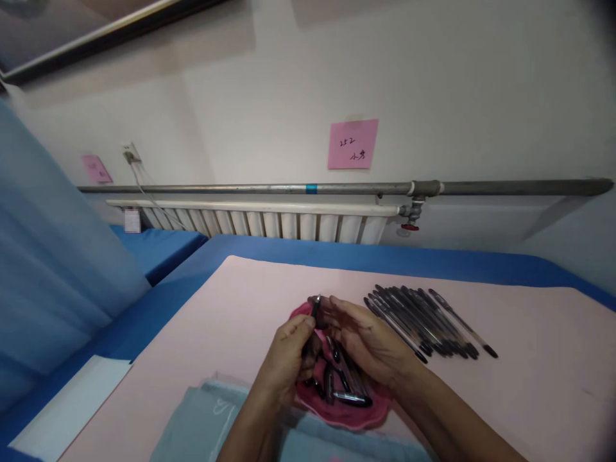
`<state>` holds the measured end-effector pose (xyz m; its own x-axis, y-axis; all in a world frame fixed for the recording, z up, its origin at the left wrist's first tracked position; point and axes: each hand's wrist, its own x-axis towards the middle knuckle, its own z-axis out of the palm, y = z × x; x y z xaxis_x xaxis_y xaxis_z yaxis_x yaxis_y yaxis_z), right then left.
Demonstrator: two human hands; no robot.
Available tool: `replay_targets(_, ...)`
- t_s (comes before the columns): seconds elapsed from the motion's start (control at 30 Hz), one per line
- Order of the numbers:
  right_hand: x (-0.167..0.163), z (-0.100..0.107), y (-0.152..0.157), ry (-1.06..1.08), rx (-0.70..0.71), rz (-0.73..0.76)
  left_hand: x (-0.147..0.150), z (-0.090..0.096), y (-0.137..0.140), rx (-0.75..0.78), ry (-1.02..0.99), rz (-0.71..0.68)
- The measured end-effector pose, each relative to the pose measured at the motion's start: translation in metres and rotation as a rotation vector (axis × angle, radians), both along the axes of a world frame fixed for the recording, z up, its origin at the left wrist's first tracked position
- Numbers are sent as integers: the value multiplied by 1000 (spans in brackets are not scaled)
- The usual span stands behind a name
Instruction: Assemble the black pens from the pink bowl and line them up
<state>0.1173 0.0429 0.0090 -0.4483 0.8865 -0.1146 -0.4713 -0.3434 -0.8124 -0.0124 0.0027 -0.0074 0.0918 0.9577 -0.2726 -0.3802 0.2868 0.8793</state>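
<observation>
One dark pen [315,309] was grasped by the left hand [283,356], pale-tipped end up, above a pink basket [356,425]. Right hand [370,343] curved close beside it; could not tell whether its fingers held anything. Loose pens [352,399] lay in the basket; a slanted row of pens [423,321] lay to the right on a pink sheet [240,301]. Step in hand, judged: handling a single pen. Next move seemed to call for a steady left grip, right fingers lined up with the tip.

The bowl [381,410] is deep pink, the pens [428,321] mostly black.
</observation>
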Motion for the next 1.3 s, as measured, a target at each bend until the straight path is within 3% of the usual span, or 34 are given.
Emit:
replay_targets(0.1,1,2,0,-26,-47,-71,-5,0,3,-17,12,84)
replay_targets(0.2,1,2,0,-50,-21,-95,-6,2,2,-11,4,24)
replay_targets(0.3,1,1,-1,-33,20,-5,-3,2,-1,-10,4,-51)
replay_targets(0.5,1,2,-3,-90,2,-43,-7,3,1,-26,10,53)
replay_targets(0.83,-3,0,-2,-83,56,-84,-5,10,-7,-42,-40,-134)
replay_targets(1.07,-1,-10,1,-217,93,-156,-1,8,-5,41,132,-63)
replay_targets(1.3,0,-9,2,-176,80,-154,-2,8,-6,9,110,-88)
